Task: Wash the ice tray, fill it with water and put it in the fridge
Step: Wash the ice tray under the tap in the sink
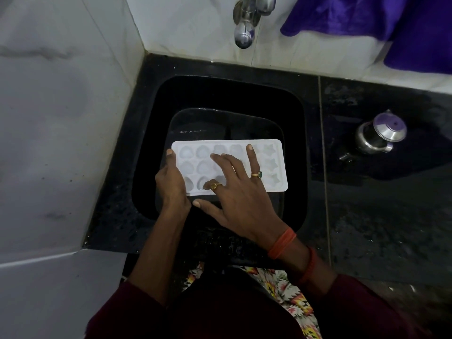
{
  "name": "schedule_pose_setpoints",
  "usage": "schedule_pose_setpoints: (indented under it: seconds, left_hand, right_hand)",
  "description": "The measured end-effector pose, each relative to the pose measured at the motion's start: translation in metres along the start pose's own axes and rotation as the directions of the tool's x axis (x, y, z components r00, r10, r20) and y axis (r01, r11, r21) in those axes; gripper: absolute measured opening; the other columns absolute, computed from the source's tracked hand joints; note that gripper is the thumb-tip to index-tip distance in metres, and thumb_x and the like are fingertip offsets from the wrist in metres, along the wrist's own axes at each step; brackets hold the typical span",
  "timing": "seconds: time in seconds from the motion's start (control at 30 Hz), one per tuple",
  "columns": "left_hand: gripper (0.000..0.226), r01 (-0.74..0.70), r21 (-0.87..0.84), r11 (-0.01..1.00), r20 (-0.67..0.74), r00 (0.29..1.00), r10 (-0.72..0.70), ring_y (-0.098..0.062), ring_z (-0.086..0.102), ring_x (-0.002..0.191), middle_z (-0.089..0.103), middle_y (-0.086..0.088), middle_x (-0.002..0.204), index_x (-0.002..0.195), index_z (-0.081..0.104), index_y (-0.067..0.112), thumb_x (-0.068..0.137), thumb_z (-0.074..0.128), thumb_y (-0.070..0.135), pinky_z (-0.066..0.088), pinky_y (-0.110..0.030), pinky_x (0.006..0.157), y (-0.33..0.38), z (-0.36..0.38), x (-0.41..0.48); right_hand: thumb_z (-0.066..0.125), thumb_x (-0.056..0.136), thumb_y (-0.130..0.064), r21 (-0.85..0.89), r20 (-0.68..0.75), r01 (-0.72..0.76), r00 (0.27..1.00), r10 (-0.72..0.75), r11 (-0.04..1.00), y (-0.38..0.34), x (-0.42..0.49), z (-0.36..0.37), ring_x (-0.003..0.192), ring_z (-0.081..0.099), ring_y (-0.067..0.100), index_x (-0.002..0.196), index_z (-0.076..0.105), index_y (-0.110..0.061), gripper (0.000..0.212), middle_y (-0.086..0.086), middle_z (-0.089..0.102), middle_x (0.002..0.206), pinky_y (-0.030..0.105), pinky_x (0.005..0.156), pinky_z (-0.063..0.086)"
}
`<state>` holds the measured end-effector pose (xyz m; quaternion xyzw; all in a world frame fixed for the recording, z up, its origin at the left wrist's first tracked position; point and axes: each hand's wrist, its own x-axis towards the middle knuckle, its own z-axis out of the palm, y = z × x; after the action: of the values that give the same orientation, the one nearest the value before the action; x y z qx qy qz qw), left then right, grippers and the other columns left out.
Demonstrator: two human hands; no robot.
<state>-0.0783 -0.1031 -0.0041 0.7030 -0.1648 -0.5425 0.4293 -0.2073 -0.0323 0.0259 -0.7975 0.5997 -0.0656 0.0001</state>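
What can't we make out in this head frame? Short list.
- Ice tray: the middle cavities are covered by the right hand, and the left end is gripped by the left hand. Water or soap inside is too pale to tell.
- Tap: its top is cut off by the frame edge, and no stream is discernible.
- Sink: the black basin is too dark to show the drain or water level.
- Fridge: out of view.

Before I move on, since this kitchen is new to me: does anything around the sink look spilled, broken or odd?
Nothing stands out. The white ice tray sits level over the sink, left hand gripping its end, right hand spread on top.
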Motion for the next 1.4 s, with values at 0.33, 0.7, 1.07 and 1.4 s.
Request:
schedule_pose_setpoints:
  seconds: [0.33, 0.7, 1.07, 1.4]
  left_hand:
    - [0.038, -0.010, 0.023, 1.000, -0.008, 1.000, 0.010, -0.019, 0.073, 0.077, 0.074, 0.001, 0.085, 0.086, 0.069, 0.023, 0.101, 0.050, 0.052, 0.058, -0.032, 0.067, 0.003, -0.002, -0.002]
    - [0.038, 0.011, 0.063, 0.998, -0.022, 1.000, -0.010, -0.024, 0.073, 0.085, 0.074, 0.001, 0.087, 0.082, 0.066, 0.027, 0.098, 0.050, 0.057, 0.060, -0.044, 0.086, 0.004, -0.004, 0.000]
    - [0.040, 0.002, 0.070, 0.998, -0.006, 1.000, -0.002, -0.023, 0.073, 0.081, 0.074, 0.000, 0.084, 0.082, 0.068, 0.025, 0.099, 0.050, 0.056, 0.061, -0.039, 0.078, 0.008, -0.006, 0.001]
    - [0.039, -0.007, 0.031, 0.999, 0.009, 1.000, 0.007, -0.017, 0.072, 0.071, 0.074, 0.000, 0.084, 0.087, 0.067, 0.022, 0.101, 0.047, 0.053, 0.054, -0.025, 0.056, 0.014, -0.007, 0.000]
  right_hand:
    - [0.040, 0.097, -0.069, -0.034, -0.028, 0.061, 0.998, -0.062, 0.998, 0.001, 0.010, -0.004, 0.139, 0.047, 0.032, 0.096, 0.080, -0.022, 0.062, 0.015, 0.055, 0.147, 0.058, 0.125, -0.007]
    - [0.043, 0.098, -0.069, -0.065, -0.081, 0.223, 0.970, -0.228, 0.973, 0.008, 0.024, 0.001, 0.135, 0.051, 0.033, 0.086, 0.080, -0.022, 0.061, 0.017, 0.057, 0.144, 0.062, 0.125, 0.005]
    - [0.038, 0.099, -0.071, -0.136, -0.045, 0.341, 0.936, -0.350, 0.930, 0.018, 0.037, -0.002, 0.140, 0.047, 0.033, 0.091, 0.079, -0.031, 0.058, 0.013, 0.052, 0.150, 0.059, 0.126, 0.004]
    - [0.035, 0.100, -0.069, -0.148, -0.088, 0.305, 0.943, -0.320, 0.941, 0.013, 0.031, -0.001, 0.138, 0.049, 0.031, 0.091, 0.079, -0.024, 0.063, 0.014, 0.055, 0.148, 0.058, 0.126, -0.002]
